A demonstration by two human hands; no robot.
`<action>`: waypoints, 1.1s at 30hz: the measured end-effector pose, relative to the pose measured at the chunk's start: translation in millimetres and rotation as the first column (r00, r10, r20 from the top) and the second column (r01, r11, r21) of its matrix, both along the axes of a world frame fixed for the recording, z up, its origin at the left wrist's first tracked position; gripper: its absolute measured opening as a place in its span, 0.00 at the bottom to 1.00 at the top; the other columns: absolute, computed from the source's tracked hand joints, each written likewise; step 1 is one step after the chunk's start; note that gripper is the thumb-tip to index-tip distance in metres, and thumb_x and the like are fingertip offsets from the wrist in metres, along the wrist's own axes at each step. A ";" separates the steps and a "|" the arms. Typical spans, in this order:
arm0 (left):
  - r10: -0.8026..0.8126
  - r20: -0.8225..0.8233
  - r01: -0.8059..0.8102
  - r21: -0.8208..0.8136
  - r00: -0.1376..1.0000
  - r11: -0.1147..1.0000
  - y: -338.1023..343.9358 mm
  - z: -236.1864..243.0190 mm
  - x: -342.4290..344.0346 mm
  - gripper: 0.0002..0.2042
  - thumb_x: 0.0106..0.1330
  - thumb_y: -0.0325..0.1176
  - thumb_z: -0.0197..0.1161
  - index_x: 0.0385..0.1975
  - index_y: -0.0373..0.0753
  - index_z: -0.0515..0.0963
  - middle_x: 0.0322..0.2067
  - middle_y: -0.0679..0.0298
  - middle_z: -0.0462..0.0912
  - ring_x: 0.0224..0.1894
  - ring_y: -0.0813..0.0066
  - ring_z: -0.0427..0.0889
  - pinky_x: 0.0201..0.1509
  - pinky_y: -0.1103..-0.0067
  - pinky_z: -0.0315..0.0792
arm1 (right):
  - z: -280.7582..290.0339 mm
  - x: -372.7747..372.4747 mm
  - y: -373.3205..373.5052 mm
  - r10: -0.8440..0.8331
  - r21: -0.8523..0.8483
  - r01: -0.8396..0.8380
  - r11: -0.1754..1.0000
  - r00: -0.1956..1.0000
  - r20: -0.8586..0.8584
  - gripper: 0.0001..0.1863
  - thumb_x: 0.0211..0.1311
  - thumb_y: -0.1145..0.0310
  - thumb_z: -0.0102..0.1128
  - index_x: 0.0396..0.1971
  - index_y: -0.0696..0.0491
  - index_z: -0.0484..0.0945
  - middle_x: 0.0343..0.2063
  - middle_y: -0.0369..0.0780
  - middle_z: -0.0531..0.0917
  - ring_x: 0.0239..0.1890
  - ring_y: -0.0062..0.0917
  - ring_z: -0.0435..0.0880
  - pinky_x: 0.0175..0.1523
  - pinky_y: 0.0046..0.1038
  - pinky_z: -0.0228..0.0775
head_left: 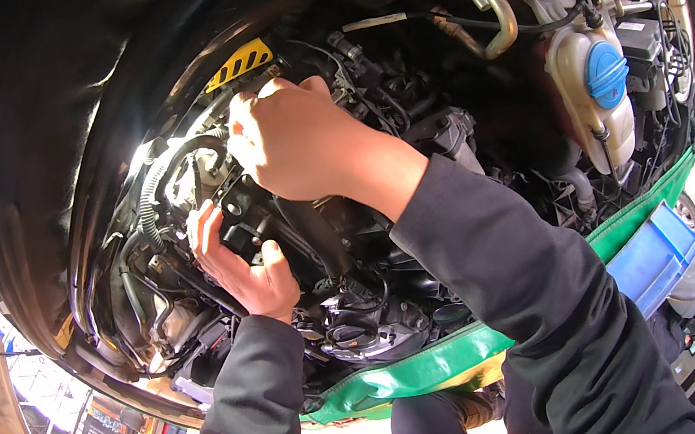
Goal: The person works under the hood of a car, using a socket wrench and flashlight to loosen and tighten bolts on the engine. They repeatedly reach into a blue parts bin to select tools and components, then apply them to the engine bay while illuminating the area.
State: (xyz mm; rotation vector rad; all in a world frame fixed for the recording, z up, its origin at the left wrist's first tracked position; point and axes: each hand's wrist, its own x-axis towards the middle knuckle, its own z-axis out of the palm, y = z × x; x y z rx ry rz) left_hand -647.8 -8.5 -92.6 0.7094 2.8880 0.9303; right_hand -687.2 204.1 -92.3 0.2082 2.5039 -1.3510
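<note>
In an engine bay, my right hand [290, 140] is closed over the upper middle of the engine, below a yellow and black striped plate [240, 63]. Whatever its curled fingers grip is hidden under them. My left hand [242, 265] sits lower and to the left, fingers stretched and slightly bent, their tips against or very close to dark metal parts beside a pale housing. A ribbed hose [148, 203] curves just left of both hands. Behind my right wrist are black engine components [444, 138].
A translucent reservoir [572, 81] with a blue cap [605, 74] and metal pipes [498, 20] fill the right side. A green cover [418, 374] lines the front edge, with a blue tray [654, 259] at lower right. The dark body panel [25, 132] arches over the left.
</note>
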 end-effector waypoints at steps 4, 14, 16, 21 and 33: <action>-0.007 -0.004 0.007 -0.019 1.000 1.000 -0.2 0.8 0.1 0.32 0.51 0.34 0.58 0.60 0.29 0.67 0.61 0.45 0.71 0.65 0.46 0.68 0.75 0.57 0.55 | -4.4 2.3 3.9 0.022 0.088 -0.015 0.996 0.997 -0.077 0.14 0.64 0.65 0.56 0.43 0.54 0.83 0.46 0.41 0.85 0.52 0.39 0.82 0.54 0.45 0.65; -0.009 -0.050 0.006 -0.056 0.999 0.998 2.2 2.7 -3.0 0.31 0.51 0.33 0.57 0.59 0.29 0.69 0.58 0.45 0.73 0.64 0.44 0.70 0.74 0.55 0.57 | -32.6 -22.9 39.8 0.080 -0.244 -0.082 0.966 0.997 -0.018 0.17 0.72 0.61 0.52 0.42 0.59 0.84 0.32 0.41 0.90 0.41 0.34 0.87 0.49 0.34 0.76; -0.005 -0.047 0.002 -0.057 0.999 0.998 2.0 2.2 -3.1 0.31 0.51 0.34 0.57 0.59 0.29 0.69 0.58 0.45 0.73 0.64 0.43 0.70 0.74 0.55 0.57 | -38.7 -32.2 45.1 0.149 -0.209 -0.184 0.961 0.974 -0.173 0.18 0.73 0.61 0.52 0.42 0.60 0.84 0.32 0.41 0.91 0.41 0.33 0.87 0.49 0.33 0.75; -0.010 -0.056 0.006 -0.054 0.998 0.999 0.6 0.8 -1.2 0.31 0.52 0.34 0.57 0.59 0.28 0.69 0.59 0.45 0.73 0.64 0.44 0.69 0.75 0.55 0.57 | -48.0 -27.0 45.8 0.199 -0.174 -0.243 0.954 0.951 -0.236 0.14 0.70 0.68 0.53 0.39 0.62 0.85 0.34 0.42 0.90 0.38 0.33 0.89 0.46 0.33 0.79; 0.016 0.001 -0.016 -0.033 1.000 0.999 -2.7 -6.1 1.7 0.32 0.54 0.35 0.56 0.62 0.30 0.67 0.60 0.47 0.71 0.68 0.45 0.66 0.77 0.54 0.53 | 19.5 -8.5 76.8 -0.028 -0.315 0.025 0.949 1.000 -0.006 0.11 0.64 0.66 0.66 0.42 0.54 0.88 0.31 0.40 0.90 0.33 0.27 0.88 0.39 0.29 0.77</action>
